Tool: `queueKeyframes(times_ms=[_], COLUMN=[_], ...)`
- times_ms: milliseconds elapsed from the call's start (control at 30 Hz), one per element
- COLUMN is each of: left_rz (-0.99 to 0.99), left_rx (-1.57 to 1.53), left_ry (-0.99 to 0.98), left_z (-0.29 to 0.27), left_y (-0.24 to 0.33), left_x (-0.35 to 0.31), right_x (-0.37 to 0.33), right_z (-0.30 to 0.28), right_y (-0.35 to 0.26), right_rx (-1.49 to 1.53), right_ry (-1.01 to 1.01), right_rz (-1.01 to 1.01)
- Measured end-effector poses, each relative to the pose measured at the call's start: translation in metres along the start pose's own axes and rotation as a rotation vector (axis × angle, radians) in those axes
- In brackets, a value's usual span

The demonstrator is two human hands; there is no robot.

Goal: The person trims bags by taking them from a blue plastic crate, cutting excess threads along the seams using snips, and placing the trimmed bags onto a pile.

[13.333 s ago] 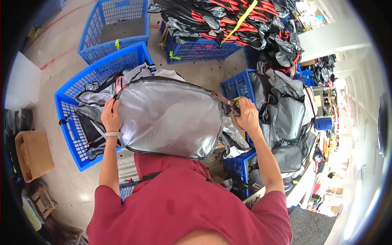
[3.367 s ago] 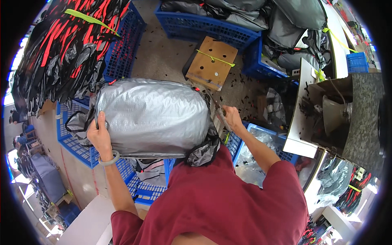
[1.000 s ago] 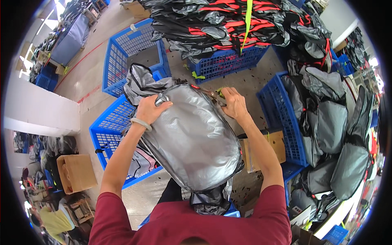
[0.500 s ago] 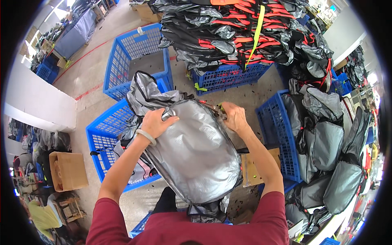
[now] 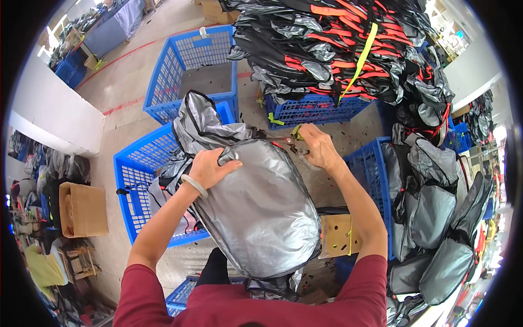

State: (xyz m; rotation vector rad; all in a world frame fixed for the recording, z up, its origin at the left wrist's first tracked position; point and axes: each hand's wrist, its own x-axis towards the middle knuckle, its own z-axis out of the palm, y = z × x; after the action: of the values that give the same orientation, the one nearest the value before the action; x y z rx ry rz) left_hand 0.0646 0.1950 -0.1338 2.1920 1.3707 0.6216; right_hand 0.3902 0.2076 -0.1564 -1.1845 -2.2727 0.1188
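Observation:
A silver bag body (image 5: 261,212) with dark edging lies slanted in front of me, its rounded lower end close to my shirt. My left hand (image 5: 210,170) is closed on its upper left edge, thumb lying over the silver face. Just beyond the bag's top edge, my right hand (image 5: 321,148) grips what look like scissors (image 5: 289,140), with a yellow-green patch at the handle. Their metal part points left along the top edge; whether the tips touch it I cannot tell. Loose silver-and-black fabric (image 5: 197,121) bunches past my left hand, over a blue crate.
That blue crate (image 5: 126,188) stands at the left, another blue crate (image 5: 154,101) behind it. Silver-black pieces with red straps (image 5: 327,60) are heaped on a crate at the far side. More silver bags (image 5: 436,218) fill the right. A cardboard box (image 5: 90,210) stands left; scraps litter the floor.
My right hand has moved slightly up and away from the bag's top edge, showing more of the scissors. The left hand keeps its hold; the whole view has shifted a little.

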Motion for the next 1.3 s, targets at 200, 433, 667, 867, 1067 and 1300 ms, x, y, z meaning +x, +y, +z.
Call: queueKeyframes(times_ms=[200,433,667,867,1067,1300], left_rz=[-0.015,-0.050,0.192,0.999,1.577,1.846], left_rx=[0.022,-0.112,-0.139,0.297,0.485,0.218], left_ry=[0.039,0.106,0.233,-0.160,-0.818,-0.778], left_z=[-0.004,-0.007,-0.124,-0.182,-0.107,-0.062], left_y=[-0.013,-0.026,-0.003,0.188,0.231,0.238], left_x=[-0.010,-0.012,0.076,0.096,-0.071,-0.154], right_x=[0.025,-0.007,-0.089,-0.088,-0.120,-0.082], right_z=[0.001,0.004,0.033,0.037,-0.172,-0.146], right_y=[-0.011,-0.034,-0.173,-0.292,-0.285,-0.303], right_rx=[-0.030,0.016,0.522,1.012,0.849,0.954], right_ry=[-0.218,0.043,0.409,0.777,1.054,0.364], right_rz=[-0.019,0.016,1.001,0.966,0.707,0.761])
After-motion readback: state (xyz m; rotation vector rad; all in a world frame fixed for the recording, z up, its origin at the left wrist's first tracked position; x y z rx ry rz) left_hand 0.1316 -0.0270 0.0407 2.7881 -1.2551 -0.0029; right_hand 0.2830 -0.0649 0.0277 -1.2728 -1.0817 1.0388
